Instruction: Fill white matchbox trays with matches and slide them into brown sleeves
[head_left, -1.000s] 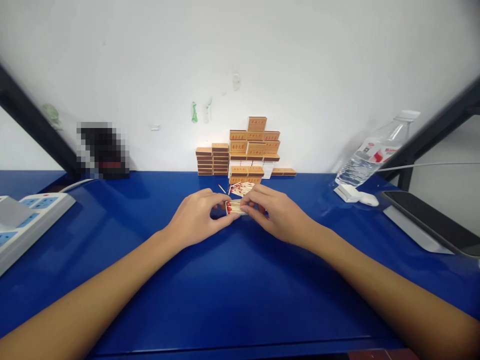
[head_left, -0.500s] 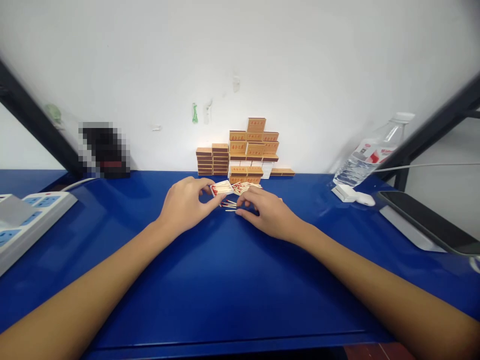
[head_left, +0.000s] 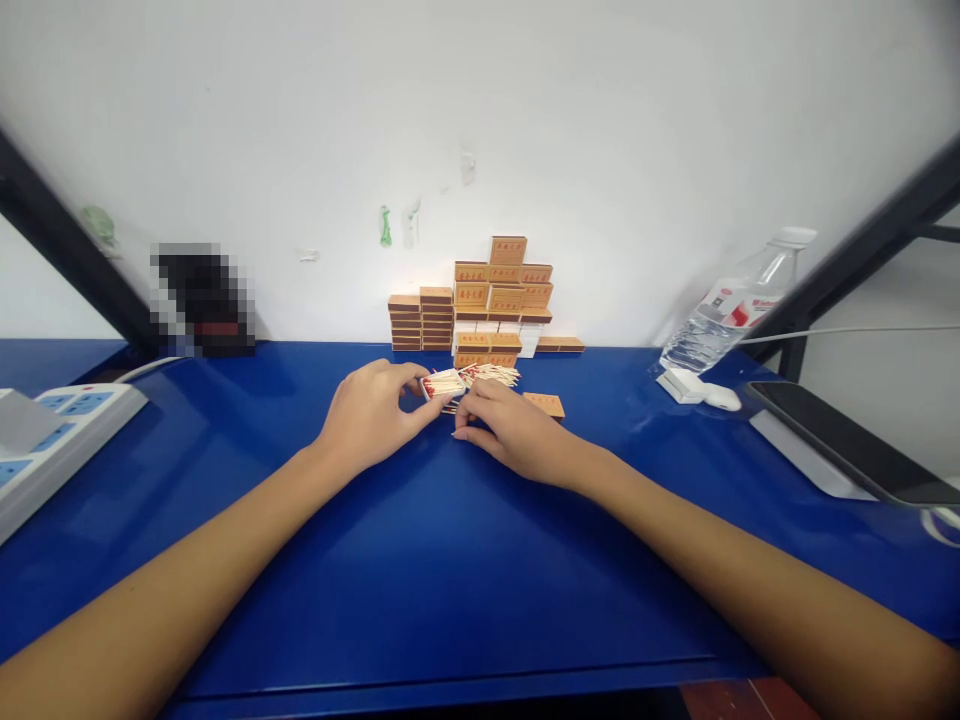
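The left hand (head_left: 367,415) clasps a match-filled tray (head_left: 462,380) beside loose matches (head_left: 493,376); whether the right hand (head_left: 516,432) grips anything is unclear.

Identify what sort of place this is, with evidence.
Probably an indoor desk or workbench: a blue tabletop against a white wall, with a power strip at the left edge. Home or workshop, I can't tell.

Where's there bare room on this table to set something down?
Free: blue table between the forearms, and between left hand and power strip. Crowded: beyond the right hand, with match-filled tray, loose matches, stacked matchboxes.
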